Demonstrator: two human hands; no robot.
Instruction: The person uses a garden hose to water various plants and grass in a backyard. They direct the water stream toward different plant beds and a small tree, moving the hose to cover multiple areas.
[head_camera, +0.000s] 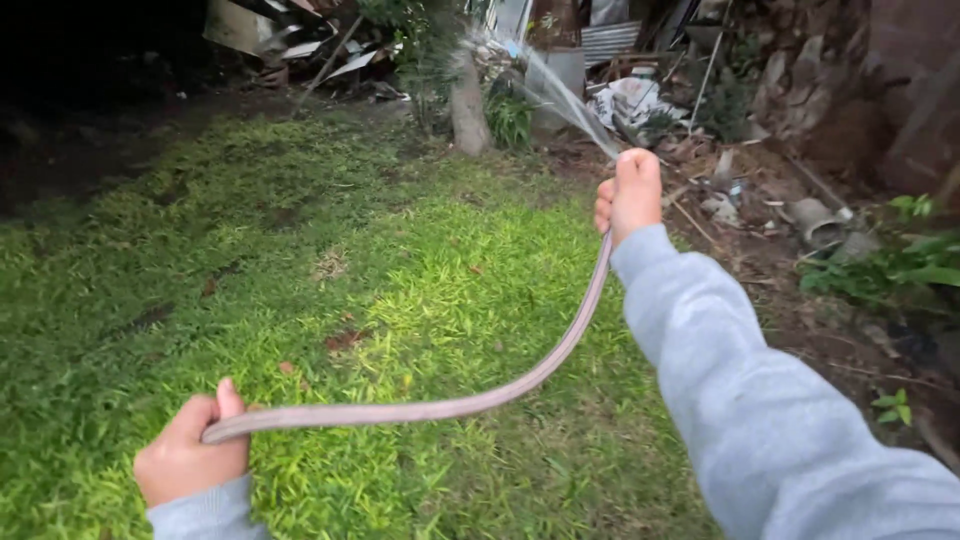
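Observation:
A long pale pinkish-grey garden hose (520, 380) curves across the grass between my two hands. My right hand (630, 192), in a grey sleeve, is closed around the hose's end, held out ahead. A jet of water (560, 95) shoots from that end up and to the left toward a thin tree trunk (467, 105). My left hand (190, 455), low at the bottom left, grips the hose farther back, thumb on top.
Green lawn (330, 300) fills the left and middle. Bare soil with rubble, broken pots (815, 220) and leafy plants (900, 265) runs along the right. Scrap sheets and debris (300, 45) pile at the back, with a dark shaded area at the far left.

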